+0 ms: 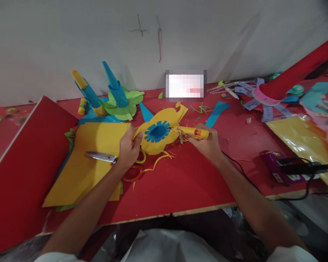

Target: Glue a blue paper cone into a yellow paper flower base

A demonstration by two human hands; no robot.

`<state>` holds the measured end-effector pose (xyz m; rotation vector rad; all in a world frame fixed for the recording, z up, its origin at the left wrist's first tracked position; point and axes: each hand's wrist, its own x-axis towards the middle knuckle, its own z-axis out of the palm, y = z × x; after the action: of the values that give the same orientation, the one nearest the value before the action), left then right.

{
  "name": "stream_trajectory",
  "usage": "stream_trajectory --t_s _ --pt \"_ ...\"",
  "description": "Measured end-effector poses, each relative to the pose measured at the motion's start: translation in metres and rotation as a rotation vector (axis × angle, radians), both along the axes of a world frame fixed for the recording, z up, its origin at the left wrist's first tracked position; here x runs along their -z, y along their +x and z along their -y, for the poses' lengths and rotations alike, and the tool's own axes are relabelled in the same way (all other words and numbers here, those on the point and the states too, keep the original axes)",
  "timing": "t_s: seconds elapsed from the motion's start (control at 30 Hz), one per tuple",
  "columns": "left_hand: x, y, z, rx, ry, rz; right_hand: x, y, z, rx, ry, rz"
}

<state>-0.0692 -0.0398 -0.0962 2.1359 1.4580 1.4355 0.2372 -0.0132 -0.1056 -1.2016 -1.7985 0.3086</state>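
Note:
My left hand [129, 147] pinches the left edge of a yellow paper flower cutout [169, 116], thumb on top. At the flower's middle sits a blue paper ring with fringed tabs [157, 131] around a dark blue hollow. My right hand [209, 143] is closed around a yellow glue gun [191, 132], whose tip points left at the edge of the blue fringe. A pair of scissors [102, 156] with red and yellow handles lies under my left wrist, partly hidden, blades over yellow paper sheets [79, 174]. Thin yellow paper trimmings [160, 157] lie below the flower.
Behind stand rolled blue and yellow paper tubes, one on a green paper flower [123, 111]. A glue stick [82, 106], a blurred screen [184, 85], a blue strip [217, 113], a purple box [276, 167] with black cables and a red cone [303, 65] surround the red table [175, 196].

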Motion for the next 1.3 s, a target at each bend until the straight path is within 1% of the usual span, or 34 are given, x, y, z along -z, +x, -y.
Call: stream_trajectory --t_s 0.2,0.37,0.53,0.63,0.73,0.87,1.07,1.3 --pt "-0.0005 0.0002 0.0002 -0.009 0.002 -0.012 0.0005 -0.0002 -0.0003 0.021 0.009 0.008" --pt "-0.0006 0.0004 -0.0001 -0.004 -0.001 -0.004 0.0001 -0.0004 -0.0007 0.036 -0.019 0.023" --pt "0.0008 -0.0006 -0.0006 -0.019 -0.018 0.011 -0.0021 0.0015 -0.0007 0.042 -0.022 -0.026" --pt "0.0023 -0.0013 -0.0009 -0.035 -0.013 0.020 -0.0036 0.0053 -0.0001 0.024 -0.042 -0.048" --pt "0.0027 -0.0017 -0.0009 -0.022 -0.007 0.020 -0.0038 0.0086 -0.0004 -0.019 -0.047 -0.034" --pt "0.0011 -0.0011 -0.0007 -0.003 -0.018 0.019 -0.0023 0.0089 -0.0024 -0.061 -0.001 -0.003" --pt "0.0007 0.0005 -0.0008 -0.028 -0.017 0.022 0.0021 0.0053 -0.0038 -0.063 0.015 0.031" --pt "0.0064 -0.0033 -0.0026 -0.027 -0.021 0.016 0.0025 0.0008 0.0005 -0.100 -0.013 0.040"
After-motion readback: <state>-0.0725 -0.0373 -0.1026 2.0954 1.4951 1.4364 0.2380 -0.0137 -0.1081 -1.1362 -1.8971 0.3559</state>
